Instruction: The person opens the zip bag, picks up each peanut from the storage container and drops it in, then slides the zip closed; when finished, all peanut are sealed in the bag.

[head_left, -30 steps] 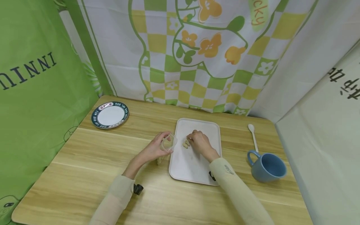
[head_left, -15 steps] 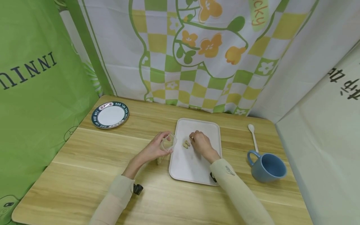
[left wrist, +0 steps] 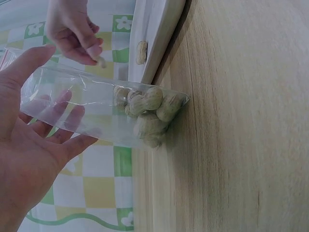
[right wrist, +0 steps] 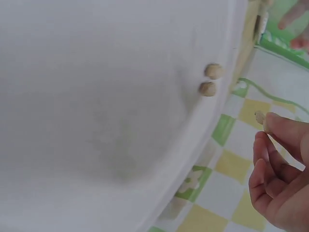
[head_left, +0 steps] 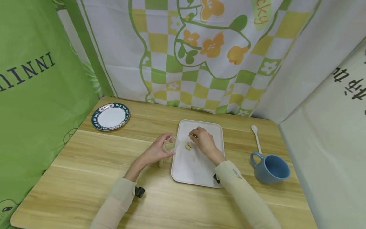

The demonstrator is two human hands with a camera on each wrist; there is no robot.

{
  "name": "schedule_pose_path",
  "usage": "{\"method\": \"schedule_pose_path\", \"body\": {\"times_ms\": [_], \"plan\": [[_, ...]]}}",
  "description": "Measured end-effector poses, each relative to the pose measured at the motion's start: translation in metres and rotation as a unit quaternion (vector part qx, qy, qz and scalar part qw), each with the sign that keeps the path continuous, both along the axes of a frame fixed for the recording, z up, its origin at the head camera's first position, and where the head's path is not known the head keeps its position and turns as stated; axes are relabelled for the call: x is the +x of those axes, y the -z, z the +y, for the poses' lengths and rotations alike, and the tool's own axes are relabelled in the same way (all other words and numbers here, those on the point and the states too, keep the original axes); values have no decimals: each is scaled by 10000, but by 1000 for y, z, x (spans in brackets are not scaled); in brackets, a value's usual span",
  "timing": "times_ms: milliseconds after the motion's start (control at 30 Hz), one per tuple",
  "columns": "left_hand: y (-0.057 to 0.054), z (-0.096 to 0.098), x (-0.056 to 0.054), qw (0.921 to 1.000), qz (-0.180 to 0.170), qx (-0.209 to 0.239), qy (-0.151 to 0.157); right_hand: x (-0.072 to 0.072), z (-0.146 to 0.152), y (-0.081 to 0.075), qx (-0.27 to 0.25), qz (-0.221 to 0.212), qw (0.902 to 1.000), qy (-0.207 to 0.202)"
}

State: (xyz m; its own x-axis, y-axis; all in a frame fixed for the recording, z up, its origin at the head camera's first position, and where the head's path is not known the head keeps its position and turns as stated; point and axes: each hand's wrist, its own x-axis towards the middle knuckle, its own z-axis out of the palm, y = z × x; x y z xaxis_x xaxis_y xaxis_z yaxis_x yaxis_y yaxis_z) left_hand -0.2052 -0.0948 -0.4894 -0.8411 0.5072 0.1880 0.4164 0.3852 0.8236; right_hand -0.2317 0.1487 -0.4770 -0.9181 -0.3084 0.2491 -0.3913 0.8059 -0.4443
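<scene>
My left hand holds a clear plastic zip bag at its mouth, thumb on one side and fingers on the other. Inside, several unshelled peanuts are gathered at the bottom, which stands on the table just left of the white tray. Over the tray, my right hand pinches one peanut between thumb and fingertips. Two more peanuts lie side by side on the tray, below and slightly left of that hand in the head view.
A plate with a dark green rim sits at the table's back left. On the right stand a blue mug and, behind it, a white spoon. A patterned curtain hangs along the back edge.
My right hand has risen from beside the peanuts on the tray and now holds one peanut above them. The left hand and bag stay nearly in place.
</scene>
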Motion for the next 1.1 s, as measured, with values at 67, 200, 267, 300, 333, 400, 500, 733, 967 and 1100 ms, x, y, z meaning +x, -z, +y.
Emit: {"method": "schedule_pose_path", "body": {"times_ms": [67,200,267,300,333,400,500,733,967,1100], "plan": [[0,0,0,10000,20,-29,-13,2,-2,-5,-123,124,9998,-77],[-1,0,0,10000,-12,-19,2,6,-7,-16,-445,656,9963,-318],[-1,0,0,10000,-35,-9,28,8,-10,-22,-648,979,9920,-470],[-1,0,0,10000,-30,-11,40,10,-12,-26,-740,1136,9892,-549],[-1,0,0,10000,-19,-23,47,11,-14,-29,-821,1279,9863,-633],[-1,0,0,10000,-1,-31,53,14,-18,-35,-919,1461,9820,-768],[-1,0,0,10000,10,-25,76,19,-22,-44,-957,1546,9793,-895],[-1,0,1,9998,-167,-61,99,31,-30,-58,-984,1448,9763,-1271],[0,0,2,9997,-241,-70,42,36,-38,-55,-707,1654,9705,-1603],[-1,0,2,9997,-253,-59,-32,36,-42,-53,-415,1682,9717,-1608]]}}
